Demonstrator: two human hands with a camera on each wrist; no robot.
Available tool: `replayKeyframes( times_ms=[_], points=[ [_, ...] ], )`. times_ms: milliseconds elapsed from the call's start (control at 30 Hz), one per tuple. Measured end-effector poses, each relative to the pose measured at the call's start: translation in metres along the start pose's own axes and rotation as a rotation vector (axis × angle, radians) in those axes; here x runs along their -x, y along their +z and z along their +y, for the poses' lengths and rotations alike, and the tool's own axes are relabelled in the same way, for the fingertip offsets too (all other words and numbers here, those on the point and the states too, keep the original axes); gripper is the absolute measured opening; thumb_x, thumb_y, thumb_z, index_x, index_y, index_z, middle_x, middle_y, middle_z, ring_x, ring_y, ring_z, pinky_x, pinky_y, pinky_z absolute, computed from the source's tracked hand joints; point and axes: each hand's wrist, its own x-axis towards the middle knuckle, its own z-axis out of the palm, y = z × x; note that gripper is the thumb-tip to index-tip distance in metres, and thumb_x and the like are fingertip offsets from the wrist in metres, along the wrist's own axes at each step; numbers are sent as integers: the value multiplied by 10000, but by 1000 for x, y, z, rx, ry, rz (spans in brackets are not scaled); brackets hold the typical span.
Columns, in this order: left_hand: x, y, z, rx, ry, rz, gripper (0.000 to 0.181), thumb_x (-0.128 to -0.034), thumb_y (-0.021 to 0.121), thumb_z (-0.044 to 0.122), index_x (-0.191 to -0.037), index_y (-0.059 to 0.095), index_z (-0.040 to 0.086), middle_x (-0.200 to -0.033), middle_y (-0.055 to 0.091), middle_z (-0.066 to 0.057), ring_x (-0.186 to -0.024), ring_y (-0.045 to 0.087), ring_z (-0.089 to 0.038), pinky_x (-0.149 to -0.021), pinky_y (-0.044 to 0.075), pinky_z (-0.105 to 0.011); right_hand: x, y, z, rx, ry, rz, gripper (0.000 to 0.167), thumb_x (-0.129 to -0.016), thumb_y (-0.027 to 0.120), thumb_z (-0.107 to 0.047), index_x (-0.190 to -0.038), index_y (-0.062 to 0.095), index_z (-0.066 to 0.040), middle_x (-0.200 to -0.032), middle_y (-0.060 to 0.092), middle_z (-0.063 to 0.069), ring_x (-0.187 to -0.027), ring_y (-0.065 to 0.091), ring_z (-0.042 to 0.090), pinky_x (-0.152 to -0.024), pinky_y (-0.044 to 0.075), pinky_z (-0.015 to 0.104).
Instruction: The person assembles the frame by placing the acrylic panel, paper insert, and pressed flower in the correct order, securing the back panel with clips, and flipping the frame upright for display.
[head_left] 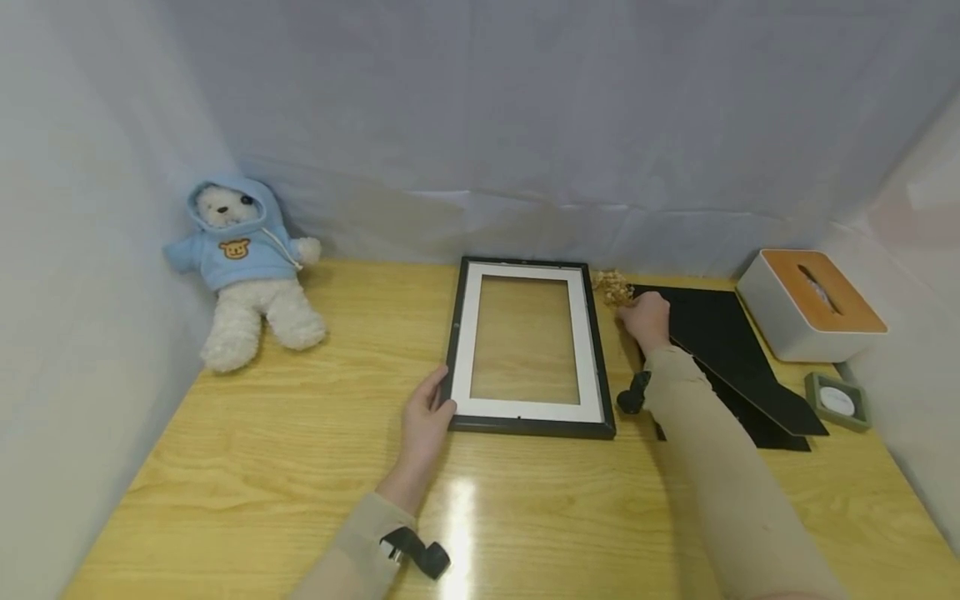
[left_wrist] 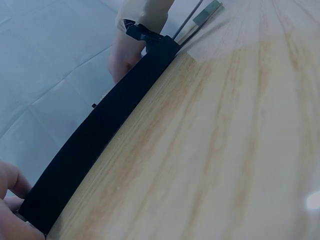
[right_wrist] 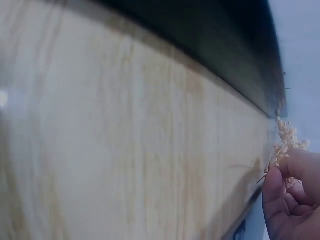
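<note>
A black picture frame [head_left: 606, 367] with a white mat inside lies flat on the table, wood showing through its opening. My left hand [head_left: 426, 421] grips the frame's left edge near the lower corner, thumb on top. Just past the frame's upper right side, my right hand [head_left: 647, 320] pinches a small bunch of dried flowers [head_left: 613, 287]. In the right wrist view the thin stems of the dried flowers [right_wrist: 287, 137] sit between thumb and forefinger. The left wrist view shows the frame's black side [left_wrist: 95, 130] from low down, with left fingertips at its near end.
Black boards [head_left: 712, 325] lie partly stacked under and beside my right forearm. A tissue box [head_left: 787, 321] with an orange lid and a green square dish [head_left: 855, 417] holding something white stand at the right. A plush bear [head_left: 247, 258] in a blue hoodie leans at the back left.
</note>
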Motion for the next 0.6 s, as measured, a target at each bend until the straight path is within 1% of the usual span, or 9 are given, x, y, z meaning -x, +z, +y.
replayKeyframes(
  times_ms=[100, 233, 300, 433, 500, 600],
  points=[
    [-1, 0, 0, 7, -3, -8, 592, -817, 473, -118, -1399, 422, -23, -1495, 320, -191, -1379, 292, -290, -1094, 305, -313, 1, -5, -2, 7, -20, 31, 429, -884, 597, -75, -490, 429, -104, -406, 341, -12, -365, 304, 137, -410, 288, 303],
    [-1, -1, 1, 1, -5, -20, 596, -821, 478, -112, -1407, 402, -32, -1506, 289, -201, -1390, 262, -308, -1111, 279, -344, 4, -11, -8, -22, -50, 64, 371, -900, 600, -102, -548, 497, -51, -434, 411, 19, -378, 367, 158, -402, 308, 295],
    [-1, -1, 2, -8, -4, -21, 598, -821, 480, -109, -1408, 400, -30, -1508, 285, -201, -1393, 255, -312, -1118, 268, -352, 7, -12, -13, -46, -57, 55, 329, -911, 596, -115, -601, 544, -18, -478, 500, 73, -410, 456, 205, -406, 334, 293],
    [-1, -1, 3, -32, 5, -15, 596, -812, 479, -111, -1399, 416, -31, -1496, 308, -206, -1384, 276, -318, -1115, 277, -349, 18, -13, -27, -71, -85, 20, 274, -926, 593, -144, -726, 647, 34, -644, 640, 172, -535, 585, 272, -441, 389, 293],
    [0, 0, 3, -35, 10, -10, 592, -810, 477, -114, -1394, 426, -31, -1488, 325, -205, -1378, 292, -314, -1109, 289, -337, 26, -11, -35, -66, -111, 4, 261, -927, 596, -156, -757, 666, 29, -696, 662, 186, -554, 591, 253, -465, 404, 289],
    [1, 1, 4, -25, 18, -8, 592, -805, 471, -118, -1390, 428, -37, -1484, 331, -209, -1376, 298, -314, -1106, 292, -330, 38, -5, -46, -75, -166, -26, 267, -914, 602, -142, -711, 644, 26, -668, 655, 181, -520, 565, 224, -457, 377, 282]
  ],
)
